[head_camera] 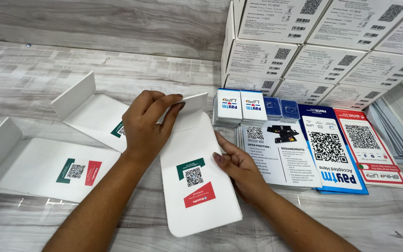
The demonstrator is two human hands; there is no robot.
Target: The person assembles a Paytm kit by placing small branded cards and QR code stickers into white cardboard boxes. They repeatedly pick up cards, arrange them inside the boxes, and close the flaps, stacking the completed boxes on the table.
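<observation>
Head view: your left hand pinched top flap of white card envelope at frame centre; right hand lay flat, open, steadying its right edge. Light, stiff, creasable; hold by edges.

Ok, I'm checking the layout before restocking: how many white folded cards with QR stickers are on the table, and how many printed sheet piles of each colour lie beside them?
White folded cards: 3
White sheet pile: 1
Blue sheet pile: 1
Red sheet pile: 1
Total: 6
</observation>
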